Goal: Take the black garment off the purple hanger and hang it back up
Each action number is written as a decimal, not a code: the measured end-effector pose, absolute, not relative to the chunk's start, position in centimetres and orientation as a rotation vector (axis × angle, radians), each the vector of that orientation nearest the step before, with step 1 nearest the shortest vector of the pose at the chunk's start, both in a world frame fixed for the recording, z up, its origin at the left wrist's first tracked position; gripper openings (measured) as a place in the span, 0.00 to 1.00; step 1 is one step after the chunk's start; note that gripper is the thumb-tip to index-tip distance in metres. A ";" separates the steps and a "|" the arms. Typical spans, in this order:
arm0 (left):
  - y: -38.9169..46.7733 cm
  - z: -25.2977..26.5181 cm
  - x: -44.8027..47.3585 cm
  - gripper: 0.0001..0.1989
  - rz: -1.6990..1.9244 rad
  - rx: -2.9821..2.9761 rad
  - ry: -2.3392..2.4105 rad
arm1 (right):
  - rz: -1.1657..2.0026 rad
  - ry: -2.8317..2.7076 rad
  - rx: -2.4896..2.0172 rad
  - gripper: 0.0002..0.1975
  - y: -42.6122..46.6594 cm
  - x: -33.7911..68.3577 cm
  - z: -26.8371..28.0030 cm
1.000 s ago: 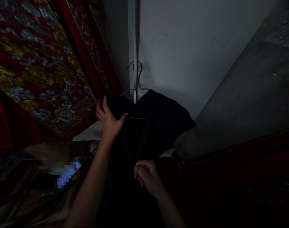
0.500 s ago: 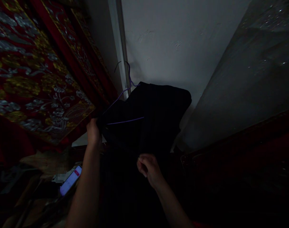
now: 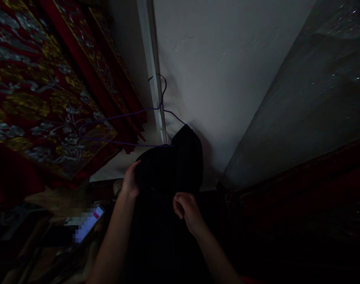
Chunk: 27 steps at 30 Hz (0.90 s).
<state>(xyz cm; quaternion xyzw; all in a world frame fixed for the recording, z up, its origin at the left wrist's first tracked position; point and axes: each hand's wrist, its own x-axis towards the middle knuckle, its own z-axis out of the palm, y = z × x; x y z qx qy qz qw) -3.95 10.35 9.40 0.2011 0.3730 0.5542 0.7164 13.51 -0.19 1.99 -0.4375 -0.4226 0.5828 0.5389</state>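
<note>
Well, a dark garment (image 3: 189, 157) hung from the right end of a purple wire hanger (image 3: 162, 103), its free side sagging beneath the lower bar. The left hand (image 3: 130, 180) gripped that side's edge; the right hand (image 3: 186, 208) pinched the front lower down. The hanger's left end jutted before a red embroidered cloth (image 3: 61, 106); below this cloth, a lit phone (image 3: 90, 223) lay aslant.

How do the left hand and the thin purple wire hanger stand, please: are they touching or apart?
Apart: the head view shows pale wall between the left hand, on the dark cloth garment, and the thin purple wire hanger.
</note>
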 end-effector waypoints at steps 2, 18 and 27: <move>8.7 10.1 -3.0 0.06 1.271 0.431 0.875 | 1.329 -1.070 -1.142 0.16 0.2 13.9 1.2; 1.5 13.6 0.0 0.13 1.179 1.887 0.815 | 1.193 -1.319 -1.038 0.26 -3.0 15.5 7.8; 2.9 9.1 0.3 0.40 0.601 1.838 0.530 | 1.361 -1.628 -1.240 0.07 -1.1 21.1 14.1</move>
